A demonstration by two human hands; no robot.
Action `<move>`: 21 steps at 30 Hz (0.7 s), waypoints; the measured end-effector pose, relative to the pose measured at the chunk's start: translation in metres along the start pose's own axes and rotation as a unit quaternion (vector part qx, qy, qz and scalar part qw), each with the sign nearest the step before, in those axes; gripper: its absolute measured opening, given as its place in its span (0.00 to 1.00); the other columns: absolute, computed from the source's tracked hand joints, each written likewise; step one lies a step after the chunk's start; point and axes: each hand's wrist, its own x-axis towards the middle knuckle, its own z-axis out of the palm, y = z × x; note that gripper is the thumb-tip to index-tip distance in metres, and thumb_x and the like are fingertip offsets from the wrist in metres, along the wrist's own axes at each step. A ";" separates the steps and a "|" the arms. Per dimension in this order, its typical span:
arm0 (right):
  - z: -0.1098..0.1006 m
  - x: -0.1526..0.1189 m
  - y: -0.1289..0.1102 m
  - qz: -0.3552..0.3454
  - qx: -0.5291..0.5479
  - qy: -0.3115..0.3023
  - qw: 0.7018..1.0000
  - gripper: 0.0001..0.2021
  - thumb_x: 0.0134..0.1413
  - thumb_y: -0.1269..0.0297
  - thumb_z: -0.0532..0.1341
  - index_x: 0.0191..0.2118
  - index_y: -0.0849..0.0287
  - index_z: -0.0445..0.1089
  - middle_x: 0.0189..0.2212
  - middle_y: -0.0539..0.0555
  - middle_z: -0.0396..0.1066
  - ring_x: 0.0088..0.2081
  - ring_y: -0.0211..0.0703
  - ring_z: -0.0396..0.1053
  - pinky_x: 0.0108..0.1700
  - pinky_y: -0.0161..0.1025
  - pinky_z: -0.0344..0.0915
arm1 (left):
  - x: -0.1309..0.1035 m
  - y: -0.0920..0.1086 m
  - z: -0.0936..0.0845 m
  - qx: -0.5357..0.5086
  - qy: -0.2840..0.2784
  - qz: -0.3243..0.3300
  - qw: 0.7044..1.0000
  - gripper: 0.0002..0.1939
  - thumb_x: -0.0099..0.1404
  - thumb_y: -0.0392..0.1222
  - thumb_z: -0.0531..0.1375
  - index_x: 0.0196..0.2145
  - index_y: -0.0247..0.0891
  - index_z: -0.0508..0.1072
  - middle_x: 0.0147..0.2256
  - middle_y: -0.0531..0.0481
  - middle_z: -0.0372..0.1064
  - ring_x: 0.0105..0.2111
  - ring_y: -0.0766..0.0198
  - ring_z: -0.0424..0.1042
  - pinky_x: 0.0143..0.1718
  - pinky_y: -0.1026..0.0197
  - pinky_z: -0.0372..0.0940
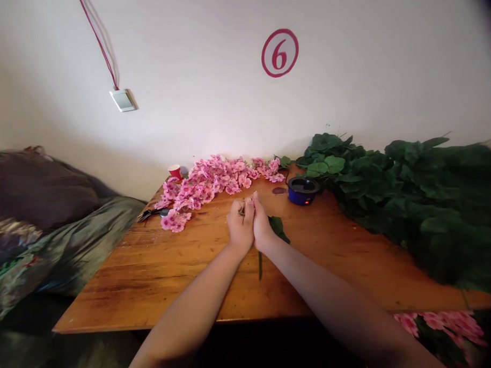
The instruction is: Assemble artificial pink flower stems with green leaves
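Note:
My left hand (241,223) and my right hand (262,224) are pressed together above the middle of the wooden table, with curled fingers. Between them is a green artificial stem (260,265), whose lower end sticks out beneath the wrists. A bit of green shows among my left fingers, and a speck of pink by my right fingertips; the rest of what they grip is hidden. A dark green leaf (278,229) shows just beyond my right wrist. Pink artificial flowers (201,183) lie heaped past my hands, to the left.
A blue heating pot (302,191) with a lit red light stands right of centre. Green artificial leaves (374,185) pile along the right side of the wooden table (164,283). A red cup (175,172) stands at the back left. More pink flowers (447,324) sit below the right edge.

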 end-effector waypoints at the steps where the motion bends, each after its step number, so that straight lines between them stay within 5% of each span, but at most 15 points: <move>1: 0.001 0.000 -0.001 0.022 0.017 -0.008 1.000 0.24 0.50 0.36 0.57 0.25 0.53 0.54 0.21 0.44 0.55 0.26 0.38 0.59 0.34 0.37 0.63 | 0.000 0.000 -0.001 0.007 0.000 0.005 1.000 0.18 0.68 0.50 0.57 0.24 0.39 0.62 0.21 0.57 0.59 0.23 0.69 0.58 0.27 0.63 0.54; 5: -0.003 0.002 0.000 0.056 0.001 -0.018 0.998 0.25 0.50 0.34 0.56 0.28 0.53 0.59 0.23 0.45 0.60 0.31 0.39 0.63 0.36 0.37 0.64 | 0.002 -0.001 -0.002 0.019 -0.006 0.007 1.000 0.18 0.70 0.50 0.55 0.25 0.39 0.62 0.21 0.56 0.61 0.24 0.68 0.61 0.28 0.63 0.55; 11: -0.011 0.010 0.015 -0.005 -0.001 -0.059 0.998 0.27 0.51 0.31 0.54 0.28 0.53 0.62 0.24 0.47 0.62 0.32 0.40 0.64 0.39 0.38 0.65 | 0.002 0.008 -0.001 -0.019 -0.044 0.008 0.999 0.16 0.71 0.51 0.53 0.30 0.39 0.67 0.28 0.53 0.68 0.30 0.66 0.68 0.35 0.63 0.61; 21: -0.011 -0.003 -0.001 -0.055 -0.112 0.026 0.992 0.26 0.57 0.35 0.50 0.27 0.55 0.63 0.23 0.49 0.65 0.27 0.41 0.63 0.29 0.38 0.60 | -0.001 0.008 0.009 -0.190 -0.037 -0.050 0.980 0.16 0.70 0.53 0.55 0.31 0.39 0.64 0.29 0.54 0.63 0.30 0.67 0.65 0.36 0.64 0.61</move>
